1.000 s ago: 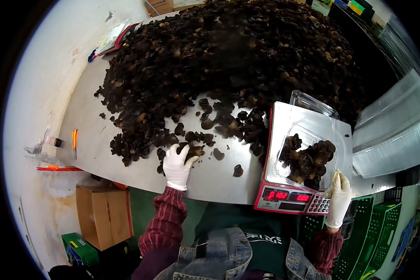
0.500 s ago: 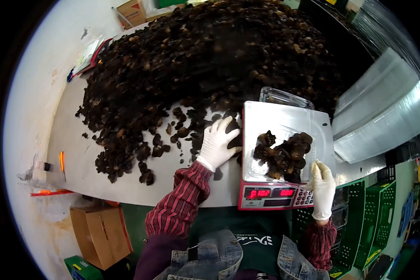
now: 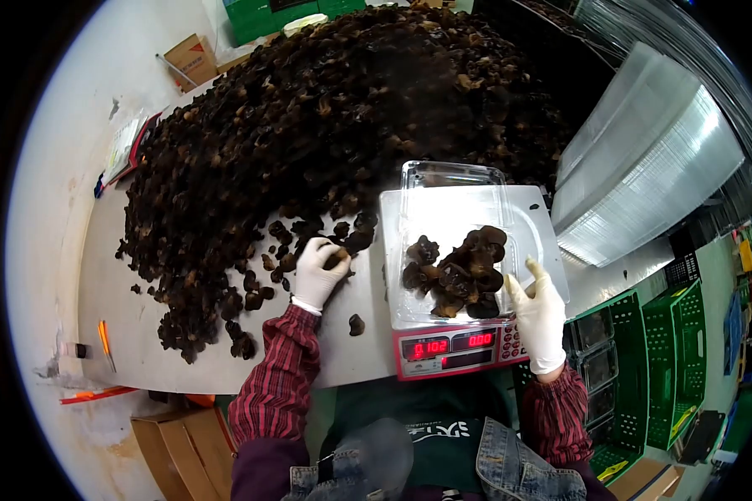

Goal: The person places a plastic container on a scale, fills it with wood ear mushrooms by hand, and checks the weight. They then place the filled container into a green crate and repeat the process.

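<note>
My gloved left hand [image 3: 316, 277] is closed, thumb and fingertips pinched around a dark piece of wood ear mushroom [image 3: 337, 261] just above the table. My gloved right hand [image 3: 540, 319] has its thumb and forefinger apart, fingertips at the right edge of a clear plastic box [image 3: 418, 312]. The box sits on the steel plate of a red-edged digital scale [image 3: 384, 250], its clear lid [image 3: 453, 174] folded back. Several wood ear mushrooms [image 3: 468, 265] lie inside the box. The red display [image 3: 431, 347] reads about 0.102.
A large heap of wood ear mushrooms [image 3: 251, 159] covers the back of the table [image 3: 200, 377]. One loose piece [image 3: 356, 325] lies left of the scale. Stacked clear trays [image 3: 643, 167] stand at right, above green crates [image 3: 675, 367]. A cardboard box [image 3: 184, 455] is below left.
My left hand has drawn back leftward from beside the scale and closed on a mushroom piece. My right thumb and forefinger have spread at the box's edge. The view has shifted.
</note>
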{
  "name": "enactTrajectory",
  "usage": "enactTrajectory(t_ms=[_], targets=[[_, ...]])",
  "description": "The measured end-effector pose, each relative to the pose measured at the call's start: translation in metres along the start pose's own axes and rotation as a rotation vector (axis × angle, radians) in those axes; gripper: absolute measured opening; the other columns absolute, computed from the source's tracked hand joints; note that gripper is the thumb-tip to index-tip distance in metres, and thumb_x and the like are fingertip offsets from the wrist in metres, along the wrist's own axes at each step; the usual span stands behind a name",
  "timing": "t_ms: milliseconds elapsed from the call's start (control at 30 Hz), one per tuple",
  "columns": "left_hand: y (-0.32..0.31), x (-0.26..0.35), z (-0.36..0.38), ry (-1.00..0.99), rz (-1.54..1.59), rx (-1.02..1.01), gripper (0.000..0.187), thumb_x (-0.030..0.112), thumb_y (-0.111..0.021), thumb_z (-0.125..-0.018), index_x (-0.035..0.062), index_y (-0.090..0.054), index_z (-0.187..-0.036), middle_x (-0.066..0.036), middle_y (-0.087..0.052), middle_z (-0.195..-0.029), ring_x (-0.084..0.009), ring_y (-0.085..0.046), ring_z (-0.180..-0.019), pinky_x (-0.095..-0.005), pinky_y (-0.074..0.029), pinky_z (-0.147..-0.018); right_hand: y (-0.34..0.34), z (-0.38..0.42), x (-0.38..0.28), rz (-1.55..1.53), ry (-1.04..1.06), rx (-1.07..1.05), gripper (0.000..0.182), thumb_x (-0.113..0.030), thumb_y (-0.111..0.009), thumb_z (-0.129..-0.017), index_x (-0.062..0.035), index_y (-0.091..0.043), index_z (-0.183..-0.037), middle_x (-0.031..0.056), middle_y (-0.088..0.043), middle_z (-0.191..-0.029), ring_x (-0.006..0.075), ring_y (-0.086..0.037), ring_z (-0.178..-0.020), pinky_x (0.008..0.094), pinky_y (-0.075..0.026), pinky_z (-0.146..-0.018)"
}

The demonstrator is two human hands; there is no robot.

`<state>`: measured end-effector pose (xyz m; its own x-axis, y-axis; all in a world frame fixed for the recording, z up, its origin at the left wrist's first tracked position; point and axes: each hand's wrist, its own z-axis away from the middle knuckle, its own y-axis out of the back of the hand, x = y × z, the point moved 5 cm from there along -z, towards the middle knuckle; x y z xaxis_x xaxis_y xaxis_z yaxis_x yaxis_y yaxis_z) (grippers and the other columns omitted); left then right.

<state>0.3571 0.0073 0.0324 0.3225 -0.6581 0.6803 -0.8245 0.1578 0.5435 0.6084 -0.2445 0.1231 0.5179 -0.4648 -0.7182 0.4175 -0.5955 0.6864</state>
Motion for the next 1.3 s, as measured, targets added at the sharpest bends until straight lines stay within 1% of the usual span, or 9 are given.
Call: enactTrajectory(t_ms=[100,233,333,533,700,833,1100,1167,1300], targets=[[0.015,0.035,-0.027,0.049,0.082,0.07,0.016,0.001,-0.074,-0.074,-0.0012,-0.065,-0.087,-0.008,-0.06,-0.091,-0.0188,-0.062,-0.08,-0.0283,-0.051,-0.071,0.017,-0.011,-0.017,0.153,0.282,0.201,0.041,-0.012,-0.071,-0.085,0.0012,-0.058,-0.122,0.0127,-0.06,-0.075,0.0198,-0.052,-0.058,0.0314,-0.046,-0.059],[0.009,0.158,-0.052,-0.264,0.237,-0.181,0.025,-0.005,-0.074,-0.069,0.0015,-0.066,-0.091,-0.006,-0.059,-0.099,-0.0109,-0.061,-0.072,-0.0244,-0.051,-0.069,0.007,-0.025,-0.043,0.136,0.516,0.08,0.034,-0.008,-0.064,-0.086,-0.0044,-0.06,-0.12,0.0161,-0.064,-0.089,0.0299,-0.063,-0.073,0.0361,-0.05,-0.066],[-0.035,0.203,-0.042,-0.485,0.1,-0.489,0.036,0.023,-0.077,-0.07,0.0142,-0.065,-0.103,-0.009,-0.059,-0.103,-0.0297,-0.057,-0.095,-0.0363,-0.05,-0.079,-0.012,-0.031,-0.031,0.251,0.665,-0.038,0.028,-0.004,-0.058,-0.087,-0.0079,-0.064,-0.115,0.013,-0.064,-0.085,0.0317,-0.062,-0.079,0.0375,-0.05,-0.069],[-0.034,0.208,-0.041,-0.481,0.044,-0.685,0.087,0.019,-0.086,-0.055,0.0266,-0.054,-0.135,-0.018,-0.04,-0.144,-0.0384,-0.043,-0.126,-0.0447,-0.038,-0.106,0.005,-0.029,-0.029,0.108,0.56,0.098,0.024,-0.005,-0.064,-0.085,-0.0046,-0.066,-0.109,0.0137,-0.064,-0.085,0.0281,-0.061,-0.073,0.0339,-0.049,-0.066],[-0.025,0.197,-0.044,-0.473,0.032,-0.559,0.072,0.027,-0.083,-0.06,0.0207,-0.061,-0.128,-0.018,-0.044,-0.142,-0.0378,-0.041,-0.13,-0.0451,-0.035,-0.108,0.022,-0.009,-0.045,0.067,0.293,-0.04,0.034,-0.023,-0.072,-0.084,-0.0045,-0.066,-0.111,0.0158,-0.064,-0.083,0.0319,-0.064,-0.074,0.0368,-0.051,-0.068],[-0.054,0.185,-0.026,-0.422,0.038,-0.595,0.052,0.025,-0.079,-0.069,0.0105,-0.064,-0.116,-0.017,-0.05,-0.133,-0.0361,-0.047,-0.122,-0.0426,-0.04,-0.102,0.001,-0.007,-0.046,0.256,0.542,-0.05,0.033,-0.026,-0.071,-0.084,-0.0024,-0.066,-0.107,0.0142,-0.064,-0.083,0.0288,-0.064,-0.071,0.0366,-0.051,-0.064],[-0.039,0.179,-0.02,-0.346,0.224,-0.404,0.032,0.021,-0.075,-0.076,0.01,-0.069,-0.105,-0.014,-0.057,-0.126,-0.0335,-0.05,-0.122,-0.0394,-0.041,-0.102,-0.013,-0.028,-0.038,0.226,0.442,-0.153,0.021,-0.022,-0.072,-0.083,-0.0035,-0.069,-0.094,0.0159,-0.068,-0.078,0.0313,-0.066,-0.068,0.0364,-0.051,-0.06],[-0.037,0.178,-0.021,-0.341,0.247,-0.361,0.026,0.019,-0.074,-0.077,0.0092,-0.07,-0.101,-0.013,-0.061,-0.122,-0.0326,-0.051,-0.121,-0.0396,-0.041,-0.101,-0.009,-0.031,-0.043,0.251,0.446,-0.132,0.019,-0.02,-0.07,-0.085,-0.0024,-0.069,-0.091,0.0154,-0.067,-0.072,0.0245,-0.066,-0.061,0.0328,-0.05,-0.057],[-0.023,0.185,-0.029,-0.367,0.209,-0.17,0.031,0.019,-0.076,-0.075,0.0088,-0.07,-0.104,-0.011,-0.063,-0.117,-0.0326,-0.056,-0.114,-0.0407,-0.043,-0.098,0.016,-0.035,-0.044,-0.391,-0.043,-0.243,0.016,-0.014,-0.066,-0.089,0.002,-0.066,-0.085,0.0014,-0.061,-0.064,0.0048,-0.049,-0.048,0.0217,-0.038,-0.044]])
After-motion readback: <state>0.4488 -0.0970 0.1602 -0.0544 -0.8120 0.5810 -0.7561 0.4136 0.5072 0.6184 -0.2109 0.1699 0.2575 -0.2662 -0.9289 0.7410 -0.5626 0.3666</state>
